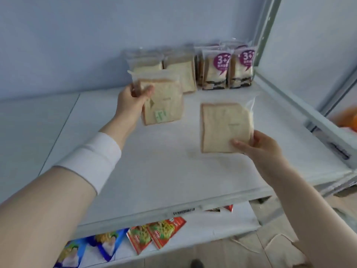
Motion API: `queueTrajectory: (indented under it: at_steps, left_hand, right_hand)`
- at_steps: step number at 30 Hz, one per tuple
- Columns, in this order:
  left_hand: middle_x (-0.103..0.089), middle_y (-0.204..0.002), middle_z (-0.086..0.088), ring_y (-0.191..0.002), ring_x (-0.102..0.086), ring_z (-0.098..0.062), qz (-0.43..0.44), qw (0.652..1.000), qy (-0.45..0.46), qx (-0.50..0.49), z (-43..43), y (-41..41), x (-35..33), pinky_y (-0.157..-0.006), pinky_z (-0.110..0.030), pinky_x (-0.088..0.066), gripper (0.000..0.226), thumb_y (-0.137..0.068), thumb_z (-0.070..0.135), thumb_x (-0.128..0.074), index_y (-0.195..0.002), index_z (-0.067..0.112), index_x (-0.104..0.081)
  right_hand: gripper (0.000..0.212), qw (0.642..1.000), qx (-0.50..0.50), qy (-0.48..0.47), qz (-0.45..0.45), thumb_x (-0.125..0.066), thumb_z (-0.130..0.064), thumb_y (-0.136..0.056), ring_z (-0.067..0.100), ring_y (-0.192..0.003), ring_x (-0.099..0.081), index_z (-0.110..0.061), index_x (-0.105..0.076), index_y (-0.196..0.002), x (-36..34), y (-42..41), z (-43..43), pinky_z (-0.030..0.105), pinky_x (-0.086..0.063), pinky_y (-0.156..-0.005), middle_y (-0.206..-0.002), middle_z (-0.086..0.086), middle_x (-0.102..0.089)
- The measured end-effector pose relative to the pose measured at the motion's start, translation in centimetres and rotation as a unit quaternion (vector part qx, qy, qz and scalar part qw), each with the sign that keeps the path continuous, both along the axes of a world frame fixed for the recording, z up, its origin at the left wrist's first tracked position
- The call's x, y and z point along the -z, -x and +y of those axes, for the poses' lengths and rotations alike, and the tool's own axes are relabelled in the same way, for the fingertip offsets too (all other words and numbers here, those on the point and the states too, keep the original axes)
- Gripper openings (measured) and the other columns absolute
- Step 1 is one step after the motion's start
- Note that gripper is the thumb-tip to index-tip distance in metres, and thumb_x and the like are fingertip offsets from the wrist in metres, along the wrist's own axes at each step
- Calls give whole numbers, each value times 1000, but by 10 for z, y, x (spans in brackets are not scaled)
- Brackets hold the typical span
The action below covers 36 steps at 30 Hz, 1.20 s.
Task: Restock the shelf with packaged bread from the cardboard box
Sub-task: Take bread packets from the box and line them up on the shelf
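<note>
Right, lowest and nearest, red and blue noodle packets [154,235] line the lower shelf [222,223]. Above them, the right hand [258,146] has its grip pinched on the lower corner of a clear-wrapped pack of sliced white bread [224,126], held over the white metal shelf [164,171]. Farther in, the left hand [131,101] grips a second clear bread pack [166,101] by its top corner, upright. At the back wall stand plain bread packs [181,72] and, just right of them, purple-labelled packs [228,70].
</note>
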State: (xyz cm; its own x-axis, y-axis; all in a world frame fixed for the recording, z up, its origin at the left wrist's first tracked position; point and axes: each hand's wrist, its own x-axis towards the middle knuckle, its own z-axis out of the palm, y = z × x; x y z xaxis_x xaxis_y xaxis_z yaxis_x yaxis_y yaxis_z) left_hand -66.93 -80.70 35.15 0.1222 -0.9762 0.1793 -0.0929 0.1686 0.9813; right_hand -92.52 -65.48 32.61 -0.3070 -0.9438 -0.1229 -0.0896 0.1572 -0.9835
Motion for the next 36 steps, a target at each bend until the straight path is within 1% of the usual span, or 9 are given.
queueTrajectory:
  at_steps: [7,13,15,18,22,24,28,32,36]
  left_hand:
    - [-60,-86,4,-75,-59,-9,34,998,6,-51,-116,-11,26,-70,-29,-50,18,-84,11,-65,-89,20,-50]
    - [-61,-67,15,-59,-54,4,23,993,48,-108,-157,-9,46,-60,-16,-46,22,-71,29,-70,-78,25,-50]
    - [-64,-78,10,-68,-55,-2,16,988,61,-142,-158,-7,54,-65,-21,-47,27,-62,42,-70,-77,29,-51]
    - [-59,-104,-20,-83,-54,-13,-9,985,64,-163,-158,-4,60,-68,-19,-46,30,-63,49,-67,-82,35,-49]
    - [-54,-108,-2,-88,-52,-7,-28,984,81,-156,-155,0,55,-80,-20,-45,43,-75,29,-71,-107,23,-42]
    - [-50,-106,5,-89,-50,-1,-45,984,72,-157,-150,0,49,-85,-20,-44,45,-80,21,-70,-112,18,-39]
    - [-49,-123,-11,-107,-51,-20,-96,981,54,-162,-135,-15,38,-100,-34,-43,62,-81,27,-68,-128,1,-38]
    - [-38,-141,-17,-133,-35,-31,-319,923,103,-189,-86,-17,23,-110,-32,-21,74,-83,36,-63,-139,0,-30]
    - [-46,-130,-19,-123,-42,-37,-548,795,262,1,-13,15,4,-98,-43,-32,57,-80,25,-66,-130,6,-45]
  right_hand:
    - [39,998,-46,19,-30,-71,-9,-78,24,-94,-61,2,-58,-113,22,-20,-176,39,-49,-89,-111,20,-66]
    - [37,998,-25,50,-3,-71,-7,-78,11,-73,-50,-14,-42,-102,36,-37,-266,27,-45,-73,-77,-4,-52]
    - [37,996,-2,63,62,-74,-11,-76,7,-66,-42,-20,-43,-95,42,-37,-275,23,-39,-66,-74,-6,-46]
    - [36,986,32,75,147,-76,-19,-75,12,-77,-46,-19,-46,-95,47,-39,-276,22,-38,-70,-87,-1,-51]
    - [46,979,77,85,167,-74,-18,-76,15,-89,-47,-10,-49,-113,45,-50,-273,17,-34,-68,-93,-5,-50]
    - [53,976,90,82,180,-73,-17,-76,18,-101,-50,-7,-45,-120,40,-55,-267,18,-37,-79,-104,-1,-53]
    - [69,956,91,49,274,-71,-26,-80,24,-128,-36,-10,-34,-136,29,-60,-236,34,-32,-108,-136,6,-42]
    - [73,919,99,4,382,-65,-29,-84,26,-134,-28,-12,-24,-143,17,-60,-170,35,-27,-111,-143,9,-32]
    - [66,861,86,-48,499,-62,-22,-86,30,-132,-27,-15,-28,-142,11,-46,-88,40,-31,-104,-142,11,-29]
